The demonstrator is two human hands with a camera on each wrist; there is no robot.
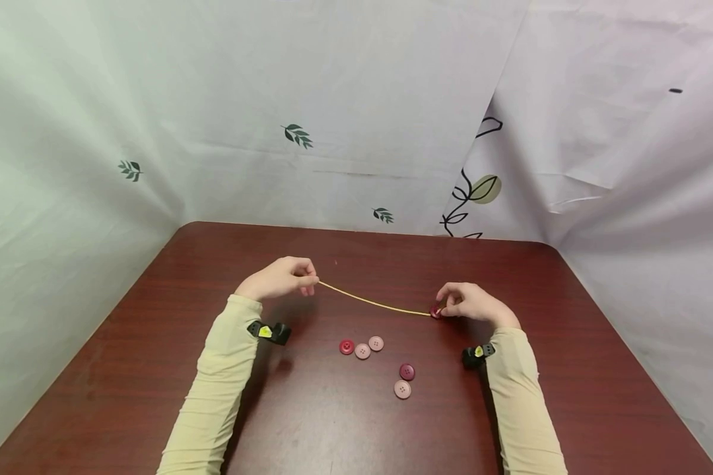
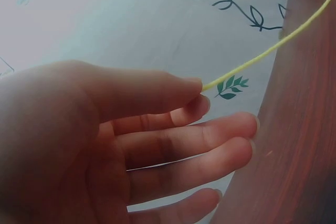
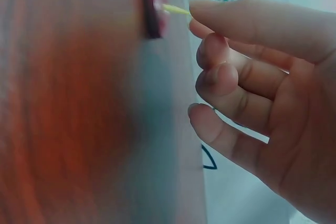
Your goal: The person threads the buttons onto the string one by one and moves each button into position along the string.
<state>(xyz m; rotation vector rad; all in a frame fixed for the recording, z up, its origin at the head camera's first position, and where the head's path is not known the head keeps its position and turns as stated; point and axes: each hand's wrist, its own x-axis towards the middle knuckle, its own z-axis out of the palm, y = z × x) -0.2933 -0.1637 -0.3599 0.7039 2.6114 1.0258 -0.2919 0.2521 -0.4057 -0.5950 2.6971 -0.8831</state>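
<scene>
String (image 1: 373,303), yellow, sagging slightly above table (image 1: 321,422) between two hands; left hand (image 1: 279,277) pinching string at thumb tip, other fingers clear of it; right hand (image 1: 475,303) pinching short length of string, other fingers bent; dark red button (image 3: 156,13) threaded on string, just beside right thumb tip; on table below string, red button (image 1: 346,347) near two pink buttons (image 1: 362,351); farther right, maroon button (image 1: 407,372) just beside third pink button (image 1: 402,389).
</scene>
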